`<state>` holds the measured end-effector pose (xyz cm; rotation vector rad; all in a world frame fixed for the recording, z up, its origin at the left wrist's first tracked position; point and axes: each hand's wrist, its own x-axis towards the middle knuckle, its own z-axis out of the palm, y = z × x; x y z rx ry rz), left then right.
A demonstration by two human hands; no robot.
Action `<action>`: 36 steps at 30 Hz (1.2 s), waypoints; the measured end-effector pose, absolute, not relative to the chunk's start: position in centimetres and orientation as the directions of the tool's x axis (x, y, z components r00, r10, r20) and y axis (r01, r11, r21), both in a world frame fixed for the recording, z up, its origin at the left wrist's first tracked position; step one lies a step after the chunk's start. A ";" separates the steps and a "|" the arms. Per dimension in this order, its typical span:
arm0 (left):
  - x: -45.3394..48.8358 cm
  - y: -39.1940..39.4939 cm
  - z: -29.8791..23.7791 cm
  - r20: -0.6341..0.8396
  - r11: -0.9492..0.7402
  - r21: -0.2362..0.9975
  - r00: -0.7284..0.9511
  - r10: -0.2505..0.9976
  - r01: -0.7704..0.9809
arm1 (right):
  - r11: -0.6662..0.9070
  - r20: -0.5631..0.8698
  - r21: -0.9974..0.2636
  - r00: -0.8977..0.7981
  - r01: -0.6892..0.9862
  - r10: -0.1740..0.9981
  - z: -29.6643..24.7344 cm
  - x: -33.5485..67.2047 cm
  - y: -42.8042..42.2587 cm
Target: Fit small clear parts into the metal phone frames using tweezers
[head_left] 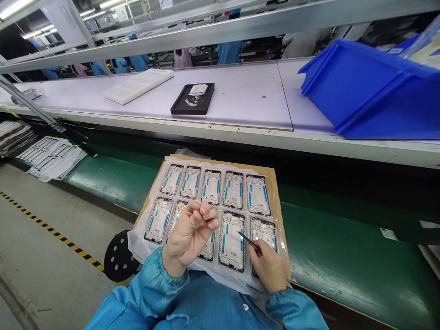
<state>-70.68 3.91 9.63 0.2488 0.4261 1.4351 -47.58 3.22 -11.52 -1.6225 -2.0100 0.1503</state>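
Observation:
A brown board (272,183) rests on my lap, covered with a clear sheet and two rows of phone frames (211,186) with blue strips. My left hand (189,236) hovers over the near row, its fingers pinched together; whatever they hold is too small to make out. My right hand (270,268) grips thin black tweezers (249,242), whose tip points at a frame (232,239) in the near row.
A green conveyor belt (343,256) runs behind the board. On the white shelf (247,96) above lie a black tray (192,98) of small parts, a white tray (137,85) and a blue bin (371,87). More frame sheets (50,156) lie far left. Workers in blue stand beyond.

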 end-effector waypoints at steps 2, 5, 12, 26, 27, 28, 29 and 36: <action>-70.6 3.8 9.8 -0.138 0.133 0.413 0.083 0.987 -0.901 | 0.296 0.398 -0.397 -0.128 0.869 0.908 -11.7 -47.5 3.3; -70.4 3.8 9.9 -0.126 0.136 0.405 0.092 0.988 -0.904 | 0.313 0.420 -0.392 -0.134 0.865 0.897 -11.8 -47.4 3.4; -70.2 3.9 9.4 0.002 0.078 0.584 0.097 0.995 -0.808 | 0.301 0.401 -0.557 -0.067 0.774 0.914 -9.4 -48.1 3.6; -64.8 2.4 4.1 -0.270 0.325 0.897 0.211 0.939 -0.300 | 0.535 0.527 -0.842 -0.108 0.068 0.843 6.0 -44.7 0.5; -64.6 2.4 4.2 -0.289 0.346 0.885 0.217 0.933 -0.311 | 0.548 0.539 -0.832 -0.103 0.090 0.836 5.9 -44.9 0.3; -64.5 2.5 4.3 -0.309 0.368 0.871 0.219 0.925 -0.326 | 0.566 0.557 -0.815 -0.100 0.123 0.824 5.8 -45.2 0.1; -64.5 2.5 4.5 -0.329 0.389 0.855 0.220 0.918 -0.343 | 0.587 0.579 -0.793 -0.098 0.161 0.809 5.6 -45.5 0.0; -64.6 2.6 5.8 -0.353 0.426 0.816 0.246 0.903 -0.391 | 0.692 0.696 -0.662 -0.105 0.288 0.710 5.0 -46.2 -0.3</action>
